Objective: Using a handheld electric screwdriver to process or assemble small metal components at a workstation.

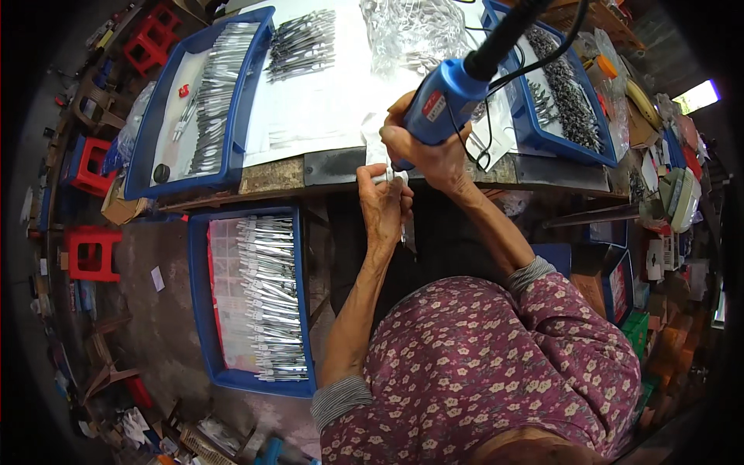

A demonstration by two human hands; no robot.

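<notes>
Flowered sleeves [480,349] are closest, low in the head view, and both arms reach up from them to the front edge of the table [333,164].

Her right hand [434,151] is closed tight around a blue power tool [446,97] with a black top and cord. Its tip points down at a small metal part [390,177]. Her left hand [385,205] pinches that part with its fingers curled shut, right at the table edge.

Lots of long metal pieces look already sorted. One blue tray [203,101] at the left end of the table is full of them. Another blue tray [256,298] sits lower down by her left arm, and it is nearly full too. A small pile [302,43] lies on white paper [325,108] near the back edge.

A third blue tray [558,101] at the right end holds many small dark bits, so I think plenty of work is left. How many pieces are finished I cannot tell.
</notes>
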